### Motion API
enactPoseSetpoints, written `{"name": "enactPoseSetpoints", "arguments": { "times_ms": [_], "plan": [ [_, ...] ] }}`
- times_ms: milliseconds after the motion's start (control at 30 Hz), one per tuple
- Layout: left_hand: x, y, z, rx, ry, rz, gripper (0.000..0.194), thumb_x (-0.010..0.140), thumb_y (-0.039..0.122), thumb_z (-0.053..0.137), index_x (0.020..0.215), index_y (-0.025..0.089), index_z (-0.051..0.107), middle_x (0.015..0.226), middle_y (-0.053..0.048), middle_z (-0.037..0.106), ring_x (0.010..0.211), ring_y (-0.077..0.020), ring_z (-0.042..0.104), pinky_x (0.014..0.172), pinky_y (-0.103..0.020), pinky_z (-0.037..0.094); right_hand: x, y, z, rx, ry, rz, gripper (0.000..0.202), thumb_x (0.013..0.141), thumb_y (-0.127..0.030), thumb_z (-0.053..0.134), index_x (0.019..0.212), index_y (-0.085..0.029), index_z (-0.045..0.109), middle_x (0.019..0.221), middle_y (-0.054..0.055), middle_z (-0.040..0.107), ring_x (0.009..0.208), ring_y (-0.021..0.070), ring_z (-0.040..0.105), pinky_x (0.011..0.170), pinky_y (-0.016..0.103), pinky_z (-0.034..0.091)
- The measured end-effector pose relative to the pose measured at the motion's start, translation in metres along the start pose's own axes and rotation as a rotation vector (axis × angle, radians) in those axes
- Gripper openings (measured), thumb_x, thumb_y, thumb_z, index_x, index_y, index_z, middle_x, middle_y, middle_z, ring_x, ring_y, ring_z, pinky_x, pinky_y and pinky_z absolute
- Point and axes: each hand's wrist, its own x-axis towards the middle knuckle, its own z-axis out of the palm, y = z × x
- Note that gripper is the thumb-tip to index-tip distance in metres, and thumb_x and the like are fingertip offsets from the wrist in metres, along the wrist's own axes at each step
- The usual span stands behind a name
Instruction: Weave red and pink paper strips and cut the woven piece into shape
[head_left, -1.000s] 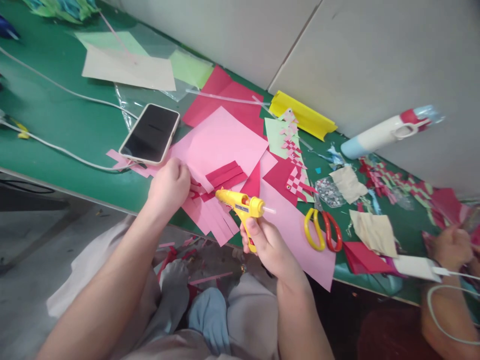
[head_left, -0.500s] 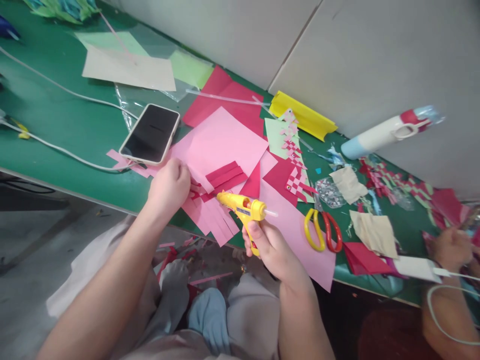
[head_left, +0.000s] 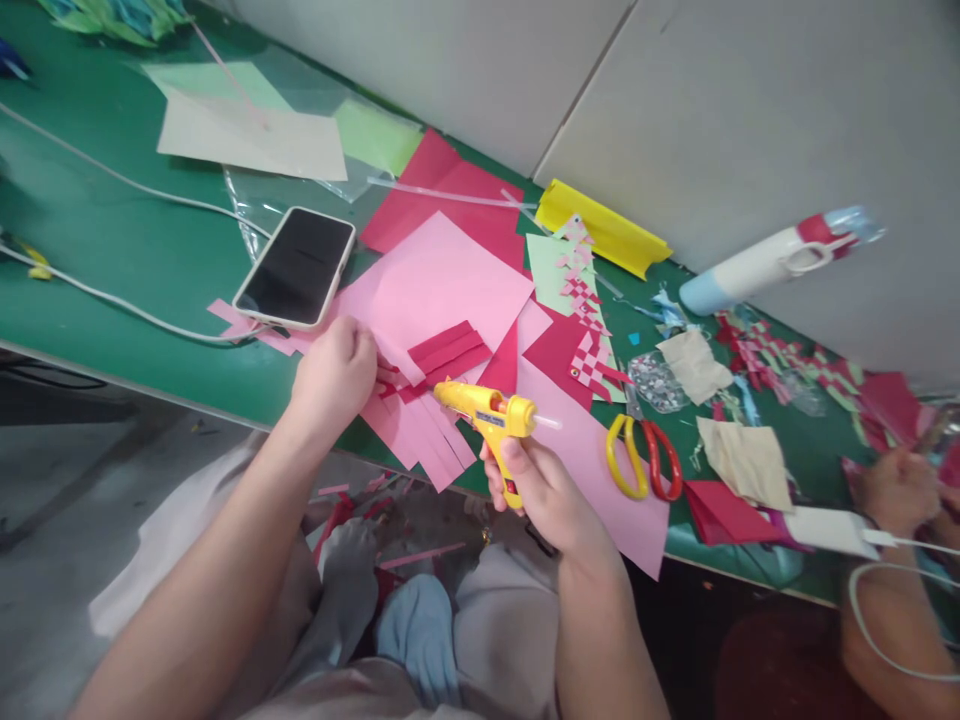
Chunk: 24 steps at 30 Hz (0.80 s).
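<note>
Yellow plastic glue gun (head_left: 487, 412) is your dial centre, with 12 straight ahead of you. Nearest you, your right hand (head_left: 546, 490) wraps the handle from around 5 o'clock, fingers curled snug and thumb on the back of the grip. A clear glue stick (head_left: 547, 422) pokes out behind. Scissors (head_left: 636, 455) with one yellow and one red loop lie between 3 and 4. Your left hand (head_left: 336, 375) sits at 9, bunched up and pinching the ends of the red and pink paper strips (head_left: 450, 350), though its fingertips are hidden. Those strips run from 9 to 11, just beside the nozzle; can't tell if it touches them.

Bit further out, you've got a checkered paper fish (head_left: 589, 358) at 2, a phone (head_left: 296, 265) at 10 and a pink sheet (head_left: 450, 260) near 11:30. Another person's hand (head_left: 900, 490) shows just past 3. Farthest off, a white and blue bottle (head_left: 757, 265) lies at 2, near the wall.
</note>
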Motion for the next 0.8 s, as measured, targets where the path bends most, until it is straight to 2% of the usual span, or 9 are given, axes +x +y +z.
{"name": "enactPoseSetpoints", "arguments": {
  "times_ms": [333, 467, 567, 667, 800],
  "plan": [
    [0.0, -0.002, 0.0, 0.007, 0.008, 0.032, 0.019, 0.089, 0.037, 0.038, 0.086, 0.024, 0.052, 0.058, 0.001, 0.064, 0.058, -0.0186, 0.067, 0.061, -0.03, 0.053, 0.001, 0.003, -0.021, 0.31, -0.138, -0.039, 0.048, 0.09, -0.063, 0.041, 0.097, -0.017, 0.053, 0.062, -0.004, 0.044, 0.044, 0.0073, 0.043, 0.039, 0.019, 0.028],
    [-0.004, 0.002, 0.0, -0.028, 0.004, 0.053, 0.032, 0.09, 0.047, 0.035, 0.084, 0.022, 0.054, 0.062, -0.001, 0.066, 0.061, -0.0193, 0.067, 0.063, -0.031, 0.052, -0.005, 0.004, -0.031, 0.432, -0.161, -0.081, 0.051, 0.087, -0.065, 0.045, 0.096, -0.016, 0.054, 0.06, -0.003, 0.044, 0.044, 0.0093, 0.043, 0.037, 0.019, 0.025],
    [-0.007, 0.006, -0.001, -0.027, 0.009, 0.061, 0.042, 0.091, 0.054, 0.03, 0.083, 0.021, 0.056, 0.064, -0.003, 0.067, 0.063, -0.0193, 0.066, 0.063, -0.03, 0.05, -0.009, 0.005, -0.037, 0.529, -0.16, -0.169, 0.051, 0.085, -0.066, 0.049, 0.094, -0.016, 0.056, 0.055, -0.004, 0.042, 0.039, 0.0082, 0.037, 0.034, 0.019, 0.021],
    [-0.01, 0.01, -0.004, 0.148, -0.037, 0.106, 0.033, 0.087, 0.052, 0.043, 0.081, 0.022, 0.056, 0.067, -0.002, 0.068, 0.065, -0.0185, 0.064, 0.061, -0.029, 0.045, -0.011, 0.007, -0.041, 0.581, -0.168, -0.224, 0.051, 0.083, -0.066, 0.051, 0.093, -0.016, 0.057, 0.052, -0.005, 0.041, 0.036, 0.0069, 0.032, 0.032, 0.019, 0.017],
    [-0.016, 0.013, -0.003, 0.402, -0.076, 0.184, 0.018, 0.076, 0.039, 0.062, 0.076, 0.023, 0.056, 0.074, -0.001, 0.068, 0.066, -0.0179, 0.061, 0.056, -0.028, 0.038, -0.011, 0.01, -0.042, 0.601, -0.178, -0.237, 0.049, 0.085, -0.064, 0.05, 0.094, -0.016, 0.057, 0.055, -0.004, 0.043, 0.036, 0.0066, 0.033, 0.032, 0.018, 0.016]
  ]
}}
